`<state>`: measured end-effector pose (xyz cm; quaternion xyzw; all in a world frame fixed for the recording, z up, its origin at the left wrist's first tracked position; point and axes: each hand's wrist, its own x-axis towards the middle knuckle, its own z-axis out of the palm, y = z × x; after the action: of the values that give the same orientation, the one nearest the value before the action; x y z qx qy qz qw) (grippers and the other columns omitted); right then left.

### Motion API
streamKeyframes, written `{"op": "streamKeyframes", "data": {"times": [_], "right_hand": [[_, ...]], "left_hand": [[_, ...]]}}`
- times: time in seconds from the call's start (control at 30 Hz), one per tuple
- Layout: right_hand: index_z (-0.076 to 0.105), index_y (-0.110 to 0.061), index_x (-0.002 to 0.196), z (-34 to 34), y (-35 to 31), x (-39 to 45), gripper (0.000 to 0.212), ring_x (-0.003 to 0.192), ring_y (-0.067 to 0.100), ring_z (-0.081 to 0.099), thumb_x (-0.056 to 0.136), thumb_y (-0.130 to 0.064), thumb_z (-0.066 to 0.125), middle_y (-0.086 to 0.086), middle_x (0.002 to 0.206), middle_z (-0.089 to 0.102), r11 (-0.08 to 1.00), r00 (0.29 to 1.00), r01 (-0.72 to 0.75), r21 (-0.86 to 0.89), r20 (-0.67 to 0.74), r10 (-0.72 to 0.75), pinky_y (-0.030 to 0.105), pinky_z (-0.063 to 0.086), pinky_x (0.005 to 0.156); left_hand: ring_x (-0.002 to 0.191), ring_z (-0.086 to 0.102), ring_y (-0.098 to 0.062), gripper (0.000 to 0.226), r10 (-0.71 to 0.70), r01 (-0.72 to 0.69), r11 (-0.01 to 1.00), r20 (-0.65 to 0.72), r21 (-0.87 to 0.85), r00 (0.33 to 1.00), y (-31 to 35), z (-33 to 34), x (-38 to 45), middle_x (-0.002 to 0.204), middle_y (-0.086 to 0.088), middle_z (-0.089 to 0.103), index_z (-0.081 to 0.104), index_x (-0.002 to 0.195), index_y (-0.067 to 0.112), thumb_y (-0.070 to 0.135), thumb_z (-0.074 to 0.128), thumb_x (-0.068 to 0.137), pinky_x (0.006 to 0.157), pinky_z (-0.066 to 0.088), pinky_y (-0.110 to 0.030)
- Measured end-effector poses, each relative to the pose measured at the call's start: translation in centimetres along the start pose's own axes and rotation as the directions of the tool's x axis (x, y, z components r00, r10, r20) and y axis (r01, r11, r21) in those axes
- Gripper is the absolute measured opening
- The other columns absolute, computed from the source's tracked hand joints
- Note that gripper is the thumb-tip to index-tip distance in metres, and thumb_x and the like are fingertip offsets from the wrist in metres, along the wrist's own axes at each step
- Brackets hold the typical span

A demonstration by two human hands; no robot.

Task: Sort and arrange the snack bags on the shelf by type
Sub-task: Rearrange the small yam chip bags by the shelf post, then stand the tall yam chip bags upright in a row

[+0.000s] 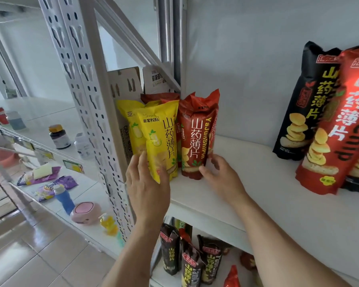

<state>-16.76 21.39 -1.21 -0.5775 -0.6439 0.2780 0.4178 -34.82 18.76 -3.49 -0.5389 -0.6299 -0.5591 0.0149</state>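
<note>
Yellow snack bags (158, 139) stand upright at the left end of the white shelf (257, 183), with dark red snack bags (195, 137) right beside them. My left hand (147, 187) rests with straight fingers against the front yellow bag's lower left side. The fingers of my right hand (222, 177) touch the base of the front dark red bag from the right. At the shelf's right end stand a black bag (303, 104) and a bright red bag (336, 125) of the same chips.
A perforated white upright (87, 100) borders the bags on the left, with cardboard (124, 83) behind them. Several black and red bags (191, 262) lie on the shelf below. The neighbouring shelf holds bottles (59, 136), purple packets (56, 183) and a pink item (85, 212).
</note>
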Motion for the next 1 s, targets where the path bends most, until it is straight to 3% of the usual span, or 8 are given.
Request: {"op": "streamKeyframes", "data": {"times": [0.1,0.17,0.4,0.53,0.63,0.77,0.87,1.0], "right_hand": [[0.051,-0.019,0.139,-1.3,0.2,-0.9,0.046,0.131,0.016,0.047,0.098,-0.039,0.054,-0.001,0.144,0.051,0.972,0.998,-0.018,-0.234,-0.060,0.004,0.027,0.037,0.101],[0.054,-0.021,0.136,-2.8,0.4,-1.5,0.042,0.127,0.017,0.051,0.098,-0.040,0.052,-0.001,0.140,0.054,0.919,0.998,0.001,-0.395,-0.054,-0.024,0.029,0.040,0.100],[0.056,-0.022,0.133,-10.1,0.7,-4.5,0.040,0.120,0.023,0.053,0.101,-0.043,0.044,0.000,0.135,0.057,0.611,0.996,0.052,-0.790,-0.002,-0.087,0.036,0.047,0.092],[0.061,-0.023,0.125,-14.5,0.9,-6.5,0.036,0.109,0.021,0.058,0.100,-0.043,0.045,-0.004,0.123,0.062,0.573,0.989,0.020,-0.820,-0.069,-0.134,0.035,0.050,0.081],[0.066,-0.021,0.108,-17.8,1.8,-8.0,0.028,0.089,0.016,0.063,0.099,-0.041,0.048,-0.008,0.101,0.067,0.648,0.951,-0.020,-0.761,-0.215,-0.223,0.033,0.053,0.069],[0.064,-0.022,0.104,-22.3,4.5,-9.5,0.024,0.077,0.008,0.058,0.096,-0.042,0.052,-0.011,0.091,0.064,0.825,0.785,-0.082,-0.559,-0.546,-0.292,0.025,0.045,0.063],[0.059,-0.020,0.114,-25.0,7.3,-9.1,0.030,0.087,0.011,0.059,0.093,-0.041,0.058,-0.004,0.103,0.061,0.923,0.677,-0.093,-0.374,-0.704,-0.217,0.026,0.045,0.071],[0.041,-0.018,0.142,-27.2,9.9,-7.3,0.064,0.125,0.013,0.048,0.089,-0.047,0.064,0.002,0.140,0.045,0.985,0.667,-0.115,-0.130,-0.745,-0.020,0.025,0.040,0.092]], "left_hand": [[0.121,0.053,-0.030,0.038,0.385,-0.385,0.923,0.005,0.005,0.923,0.3,1.2,-1.2,0.129,-0.012,0.060,0.063,0.124,0.004,0.028,0.054,0.096,0.102,0.042,-0.040],[0.110,0.060,-0.032,0.032,0.516,-0.517,0.856,0.098,-0.024,0.851,1.2,2.3,-1.6,0.121,-0.011,0.064,0.068,0.114,0.004,0.025,0.055,0.094,0.094,0.048,-0.042],[0.102,0.064,-0.029,0.030,0.719,-0.717,0.687,0.258,-0.120,0.645,6.3,6.5,-2.5,0.112,-0.009,0.068,0.072,0.107,0.007,0.025,0.053,0.092,0.085,0.052,-0.042],[0.105,0.064,-0.029,0.031,0.753,-0.735,0.651,0.284,-0.189,0.594,10.2,9.1,-3.5,0.115,-0.008,0.068,0.071,0.110,0.009,0.026,0.053,0.093,0.085,0.052,-0.041],[0.111,0.062,-0.030,0.032,0.685,-0.635,0.727,0.343,-0.262,0.642,13.9,10.7,-4.8,0.122,-0.008,0.066,0.068,0.120,0.009,0.025,0.060,0.093,0.089,0.053,-0.041],[0.137,0.041,-0.014,0.057,0.397,-0.180,0.909,0.644,-0.377,0.654,18.6,12.8,-6.2,0.151,0.006,0.042,0.042,0.148,0.024,0.044,0.058,0.098,0.107,0.040,-0.031],[0.140,0.037,-0.010,0.081,0.305,0.128,0.875,0.739,-0.466,0.601,21.1,14.8,-7.1,0.153,0.009,0.039,0.033,0.151,0.029,0.061,0.066,0.084,0.106,0.037,-0.028],[0.128,0.047,-0.003,0.081,0.281,0.278,0.823,0.781,-0.495,0.558,23.1,17.3,-7.8,0.141,0.013,0.049,0.035,0.145,0.035,0.051,0.077,0.079,0.089,0.039,-0.013]]}}
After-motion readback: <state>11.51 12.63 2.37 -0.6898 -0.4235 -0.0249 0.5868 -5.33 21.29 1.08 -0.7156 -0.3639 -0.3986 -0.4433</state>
